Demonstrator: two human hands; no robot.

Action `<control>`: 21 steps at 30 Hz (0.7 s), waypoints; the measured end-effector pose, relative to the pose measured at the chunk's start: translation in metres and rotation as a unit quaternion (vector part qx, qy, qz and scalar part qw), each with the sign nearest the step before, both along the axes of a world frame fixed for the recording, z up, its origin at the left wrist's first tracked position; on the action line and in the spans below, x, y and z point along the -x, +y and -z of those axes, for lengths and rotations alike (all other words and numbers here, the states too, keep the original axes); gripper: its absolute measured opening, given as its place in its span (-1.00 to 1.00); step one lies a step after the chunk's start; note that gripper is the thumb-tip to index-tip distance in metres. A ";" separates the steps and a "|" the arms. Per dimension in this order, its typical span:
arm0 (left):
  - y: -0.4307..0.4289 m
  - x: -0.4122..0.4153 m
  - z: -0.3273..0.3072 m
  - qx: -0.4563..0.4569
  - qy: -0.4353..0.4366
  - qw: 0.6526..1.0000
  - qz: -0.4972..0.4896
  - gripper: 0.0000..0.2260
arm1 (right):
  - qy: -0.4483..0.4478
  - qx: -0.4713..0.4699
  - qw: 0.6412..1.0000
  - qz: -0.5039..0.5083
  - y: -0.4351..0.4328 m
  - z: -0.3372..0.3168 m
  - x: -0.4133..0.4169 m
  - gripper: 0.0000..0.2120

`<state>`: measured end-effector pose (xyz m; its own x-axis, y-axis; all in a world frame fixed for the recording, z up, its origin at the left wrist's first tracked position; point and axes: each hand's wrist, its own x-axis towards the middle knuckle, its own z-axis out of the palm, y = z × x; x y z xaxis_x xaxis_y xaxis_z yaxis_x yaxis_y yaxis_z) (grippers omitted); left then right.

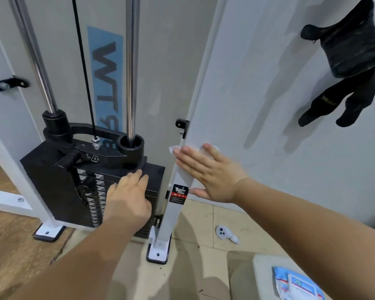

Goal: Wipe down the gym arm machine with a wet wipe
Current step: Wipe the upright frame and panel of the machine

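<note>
My right hand (206, 172), fingers flat, presses the wet wipe (174, 148) onto the white frame upright (171, 219). The post's long axis runs up-down beneath my palm. My left hand (128, 195) lies open on the weight stack (50, 182), probably bracing.

On my feed, my left hand (128, 198) and right hand (212, 176) are bare. Left forearm (80, 256) and right forearm (312, 217) are bare to the frame edge. The nails look short, I think.

The far panel's blue sticker (105, 76) reads "WT" (turned sideways); the weight stack's top plate (93, 158) says "2.3 KG, 5 LBS".
</note>
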<state>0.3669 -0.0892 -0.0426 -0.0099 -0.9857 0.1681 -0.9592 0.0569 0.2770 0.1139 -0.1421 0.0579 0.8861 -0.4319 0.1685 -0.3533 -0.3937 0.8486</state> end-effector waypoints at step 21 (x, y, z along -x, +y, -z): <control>0.001 0.013 0.054 0.095 -0.086 0.990 -0.056 -0.27 | 0.018 0.021 0.998 -0.062 -0.018 0.096 0.005 -0.21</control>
<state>0.3543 -0.0886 -0.0963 0.0540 -0.9328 0.3564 -0.9944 -0.0178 0.1041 0.1088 -0.1605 -0.0378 0.9380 -0.3114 0.1522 -0.2736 -0.3959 0.8766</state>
